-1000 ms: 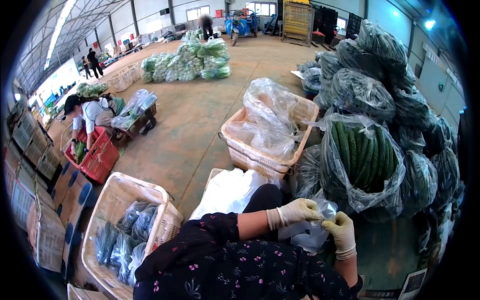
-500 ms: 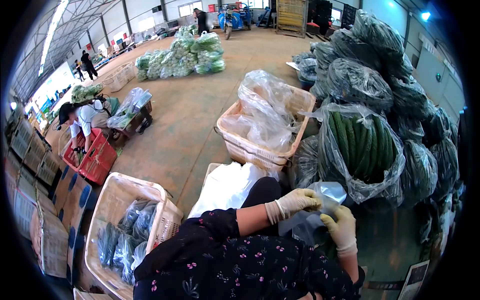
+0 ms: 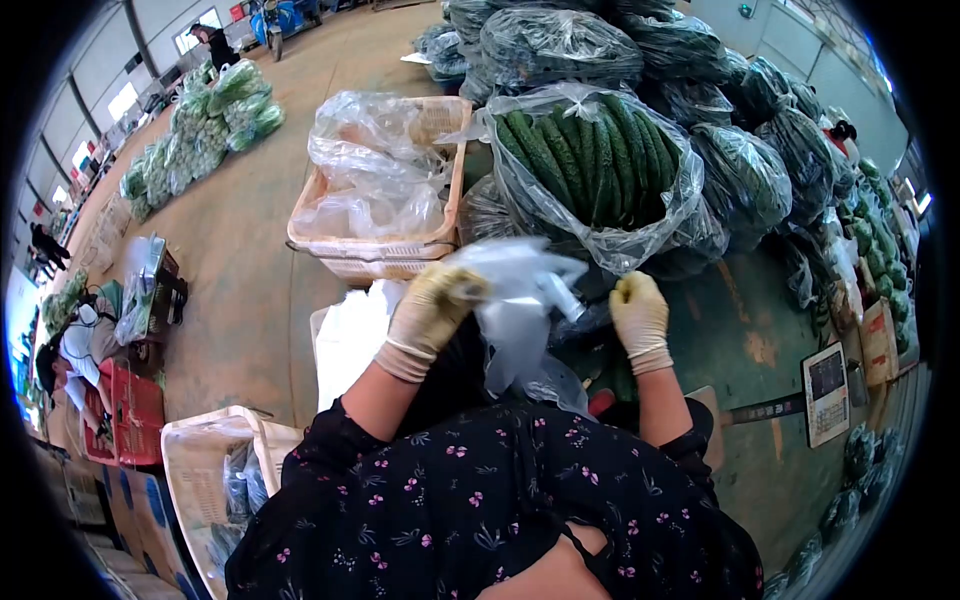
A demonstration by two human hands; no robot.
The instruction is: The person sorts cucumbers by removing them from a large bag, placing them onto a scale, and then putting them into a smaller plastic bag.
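Observation:
My left hand (image 3: 432,312), in a pale glove, is closed on the edge of a clear plastic bag (image 3: 515,320). The bag hangs spread out over my lap and is partly smeared by motion. My right hand (image 3: 640,312), gloved too, is curled shut at the bag's right side, a small gap from it; whatever its fingers hold is hidden. Just beyond my hands stands a large open plastic sack full of green cucumbers (image 3: 590,165), lined up side by side.
A cream crate (image 3: 375,250) with crumpled plastic bags stands ahead. At lower left, another crate (image 3: 215,425) contains bagged produce. Filled sacks (image 3: 560,50) are piled behind the cucumbers. A scale (image 3: 826,393) sits at right. A person (image 3: 85,345) bends over a red crate (image 3: 135,415).
My view has turned right and down. My hands have moved apart; the plastic bag, earlier between both, now spreads from my left hand.

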